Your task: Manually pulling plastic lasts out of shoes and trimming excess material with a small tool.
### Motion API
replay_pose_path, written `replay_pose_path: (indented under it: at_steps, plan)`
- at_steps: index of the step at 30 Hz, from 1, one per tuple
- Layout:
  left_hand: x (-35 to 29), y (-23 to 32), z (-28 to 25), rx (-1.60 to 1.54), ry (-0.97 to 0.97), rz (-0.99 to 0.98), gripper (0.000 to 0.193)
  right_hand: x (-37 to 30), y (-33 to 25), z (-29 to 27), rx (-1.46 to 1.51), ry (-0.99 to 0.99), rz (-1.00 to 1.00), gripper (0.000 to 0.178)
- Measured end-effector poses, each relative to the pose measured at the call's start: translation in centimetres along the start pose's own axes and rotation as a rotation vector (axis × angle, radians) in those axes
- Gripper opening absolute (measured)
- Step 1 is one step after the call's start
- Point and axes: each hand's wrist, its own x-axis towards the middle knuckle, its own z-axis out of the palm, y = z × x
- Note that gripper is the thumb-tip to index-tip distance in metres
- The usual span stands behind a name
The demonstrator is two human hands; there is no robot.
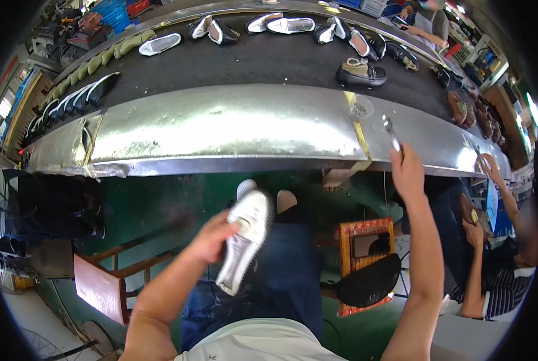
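Found the white shoe (248, 219) in the left hand (210, 239), gripped at its side with fingers closed, over the lap and apart from the metal ledge (221, 129). Saw the right hand (408, 174) wrapped round a metal tool (390, 129). Noted the ledge as shiny and marked, with yellow tape (358, 130) across it, fronting a black surface (251, 66) lined with shoes (290, 25). Recorded a green floor (142, 204) below. Located a clear round dish (360, 109) on the ledge; could not identify its contents. Observed blue crates (109, 16) behind, likewise with contents unclear.
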Motion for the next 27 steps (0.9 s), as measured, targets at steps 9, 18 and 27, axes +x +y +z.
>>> replay_pose_path:
  at_steps: [9,18,27]
  plan:
    - [19.7,30.8,1.9,1.608,0.456,0.483,0.055,12.3,10.3,7.3,-0.211,0.099,0.147,0.044]
    - [33.7,36.8,-10.8,2.856,0.495,0.449,0.061,14.5,10.9,8.3,-0.066,0.106,0.162,0.044]
    - [48.7,38.3,-7.2,2.362,0.591,0.683,0.045,14.6,10.7,7.9,-0.036,0.096,0.194,0.042]
